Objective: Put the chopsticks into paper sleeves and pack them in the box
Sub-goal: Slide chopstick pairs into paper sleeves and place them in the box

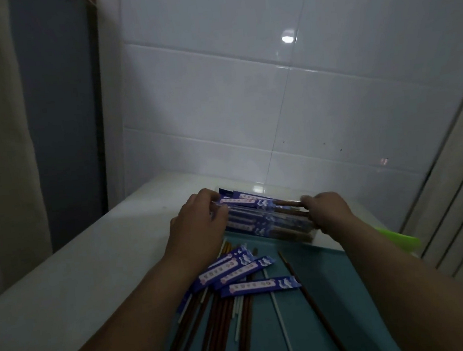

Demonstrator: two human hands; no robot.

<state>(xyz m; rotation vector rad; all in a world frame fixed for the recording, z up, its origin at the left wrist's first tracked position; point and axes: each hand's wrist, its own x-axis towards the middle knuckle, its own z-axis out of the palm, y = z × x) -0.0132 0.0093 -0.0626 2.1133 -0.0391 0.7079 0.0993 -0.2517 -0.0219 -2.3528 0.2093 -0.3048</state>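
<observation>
Left hand (198, 223) pinches the sleeve end and right hand (327, 211) the bare end of one sleeved pair (251, 201), held over the clear box (304, 237) of packed pairs at the far edge of the mat (335, 292); loose chopsticks (219, 326) and empty sleeves (234, 271) lie nearer.

The white counter (66, 290) carries a teal mat (343, 292) strewn with chopsticks (219, 326) and blue sleeves (234, 271).
</observation>
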